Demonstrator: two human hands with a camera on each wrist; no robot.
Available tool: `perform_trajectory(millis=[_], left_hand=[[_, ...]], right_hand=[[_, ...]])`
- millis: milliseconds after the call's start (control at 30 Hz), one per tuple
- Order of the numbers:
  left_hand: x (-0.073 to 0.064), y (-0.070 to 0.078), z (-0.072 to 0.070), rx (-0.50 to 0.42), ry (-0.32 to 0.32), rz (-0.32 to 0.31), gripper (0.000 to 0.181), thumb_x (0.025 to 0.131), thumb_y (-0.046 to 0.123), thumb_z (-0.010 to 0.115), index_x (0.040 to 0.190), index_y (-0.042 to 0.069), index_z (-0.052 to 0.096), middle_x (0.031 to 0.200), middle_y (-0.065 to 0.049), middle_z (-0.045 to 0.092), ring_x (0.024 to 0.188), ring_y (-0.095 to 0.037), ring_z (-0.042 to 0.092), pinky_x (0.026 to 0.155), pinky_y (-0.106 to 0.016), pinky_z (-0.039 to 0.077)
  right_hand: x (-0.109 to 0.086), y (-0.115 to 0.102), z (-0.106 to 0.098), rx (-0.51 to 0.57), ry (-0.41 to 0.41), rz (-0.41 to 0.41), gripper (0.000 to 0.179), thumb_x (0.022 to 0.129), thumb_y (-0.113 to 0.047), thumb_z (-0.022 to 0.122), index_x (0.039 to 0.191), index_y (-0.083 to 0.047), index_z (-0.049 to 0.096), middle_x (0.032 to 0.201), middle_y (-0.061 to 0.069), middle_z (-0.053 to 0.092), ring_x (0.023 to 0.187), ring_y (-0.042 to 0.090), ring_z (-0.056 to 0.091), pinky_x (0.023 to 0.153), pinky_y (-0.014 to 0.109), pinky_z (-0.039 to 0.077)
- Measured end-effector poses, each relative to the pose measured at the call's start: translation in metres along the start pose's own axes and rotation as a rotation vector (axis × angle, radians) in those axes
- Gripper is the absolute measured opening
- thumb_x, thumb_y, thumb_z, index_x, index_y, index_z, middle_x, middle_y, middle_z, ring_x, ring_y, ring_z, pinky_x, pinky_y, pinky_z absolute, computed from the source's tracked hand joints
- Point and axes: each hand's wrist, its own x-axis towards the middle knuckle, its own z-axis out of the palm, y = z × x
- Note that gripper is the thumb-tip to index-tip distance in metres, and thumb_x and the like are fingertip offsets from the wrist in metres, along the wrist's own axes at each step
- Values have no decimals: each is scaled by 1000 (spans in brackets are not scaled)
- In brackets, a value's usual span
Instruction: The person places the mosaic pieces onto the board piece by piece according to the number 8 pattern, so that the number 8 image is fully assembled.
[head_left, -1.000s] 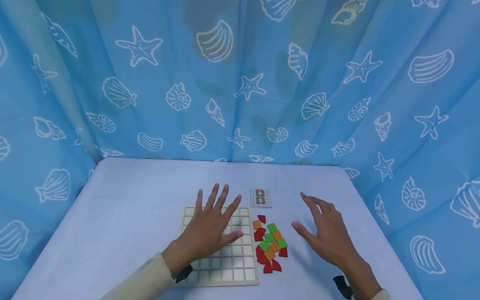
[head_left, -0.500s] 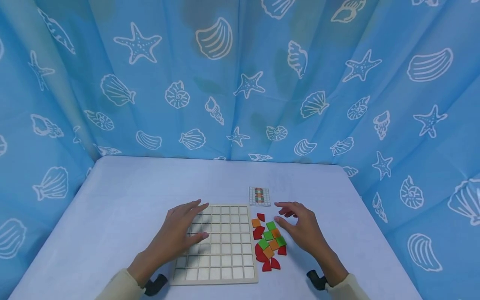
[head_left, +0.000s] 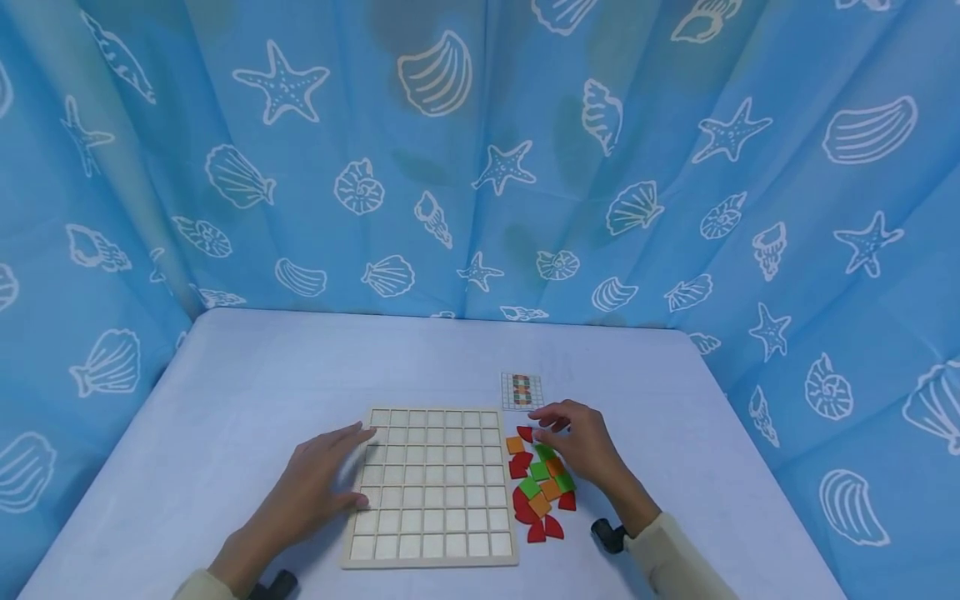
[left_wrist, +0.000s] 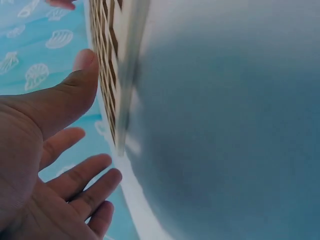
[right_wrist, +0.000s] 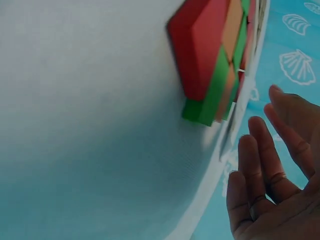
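A wooden grid board (head_left: 432, 475) with square cells lies on the table. At its left edge is my left hand (head_left: 303, 483), thumb and fingers spread apart with nothing in them; the left wrist view shows the thumb (left_wrist: 75, 97) close by the board's rim (left_wrist: 131, 55). To the board's right, red quarter-round pieces (head_left: 553, 527) and green and orange square tiles (head_left: 539, 504) lie in a loose cluster. My right hand (head_left: 581, 442) hovers over the cluster's far end, near a red piece (head_left: 525, 433), its fingers loosely bent. Nothing shows in its grasp.
A small pattern card (head_left: 521, 391) with a coloured design lies behind the cluster, just beyond the right hand. A white cloth covers the table (head_left: 247, 383). Blue curtains (head_left: 480, 167) with shell prints hang behind and along both sides.
My left hand has moved left from above the board to its left edge. The right hand has come leftward and lower, over the pieces. The board and pieces stay put.
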Motion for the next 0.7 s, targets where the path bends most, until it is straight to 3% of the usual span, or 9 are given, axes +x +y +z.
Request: perform_trajectory(millis=[267, 467, 700], left_hand=[[-8, -12, 2, -10, -19, 14, 96, 68, 31, 99, 152, 14, 56, 159, -14, 57, 145, -40, 55, 114, -68, 43], [-10, -12, 1, -16, -41, 15, 92, 71, 30, 98, 152, 17, 57, 161, -11, 55, 147, -40, 53, 115, -69, 42], [-10, -14, 0, -10, -61, 36, 83, 74, 31, 96, 148, 16, 62, 161, -9, 55, 147, -41, 53, 110, -69, 44]], right_hand=[[11, 2, 9, -61, -59, 11, 34, 84, -15, 91, 116, -22, 82, 109, 2, 72, 97, 18, 61, 80, 32, 61], [15, -1, 10, -112, -69, 26, 27, 83, -17, 93, 106, -22, 82, 100, 0, 68, 92, 17, 59, 74, 30, 59], [15, -7, 6, -60, -97, 18, 25, 84, -13, 91, 101, -20, 75, 93, -1, 68, 87, 17, 60, 70, 28, 58]])
